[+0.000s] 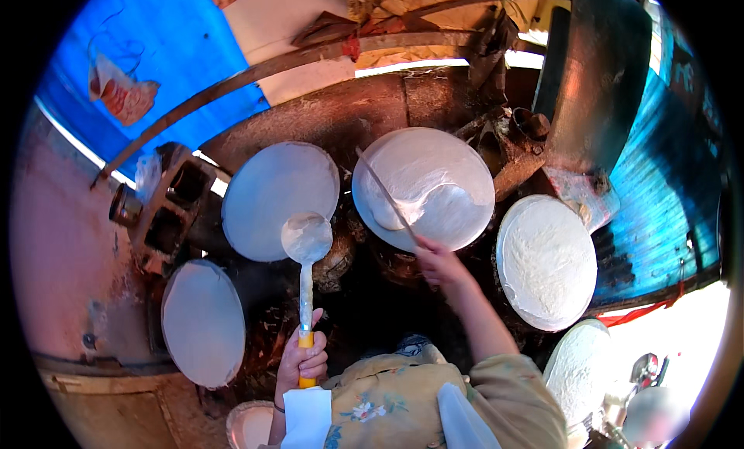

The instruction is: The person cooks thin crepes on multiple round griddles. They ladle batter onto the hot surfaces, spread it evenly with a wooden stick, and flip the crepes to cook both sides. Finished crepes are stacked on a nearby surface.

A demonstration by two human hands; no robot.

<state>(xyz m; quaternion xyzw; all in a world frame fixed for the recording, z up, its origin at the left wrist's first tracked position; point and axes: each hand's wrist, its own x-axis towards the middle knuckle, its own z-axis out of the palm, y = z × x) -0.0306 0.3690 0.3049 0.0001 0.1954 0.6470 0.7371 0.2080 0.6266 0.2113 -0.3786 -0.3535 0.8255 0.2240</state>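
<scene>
My left hand (305,359) grips a ladle (307,238) by its yellow handle; the ladle's batter-coated bowl is over the lower right edge of a round griddle (273,199). In my right hand (435,264) is a thin stick (386,194), slanting up to the left across a second round griddle (465,216). Pale batter (412,158) covers much of that griddle, with a thicker mound (395,215) by the stick and a smooth bare patch at lower right. Another griddle (203,324) stands at lower left. To the right, a griddle (546,263) bears a rough pale layer.
Further right is one more pale-coated round surface (578,373). A hollow block (168,210) and a metal can (125,205) stand at left. Behind the griddles runs a brown wall (349,106); a large dark pipe-like column (598,77) rises at right. A bowl (253,423) is beside my left forearm.
</scene>
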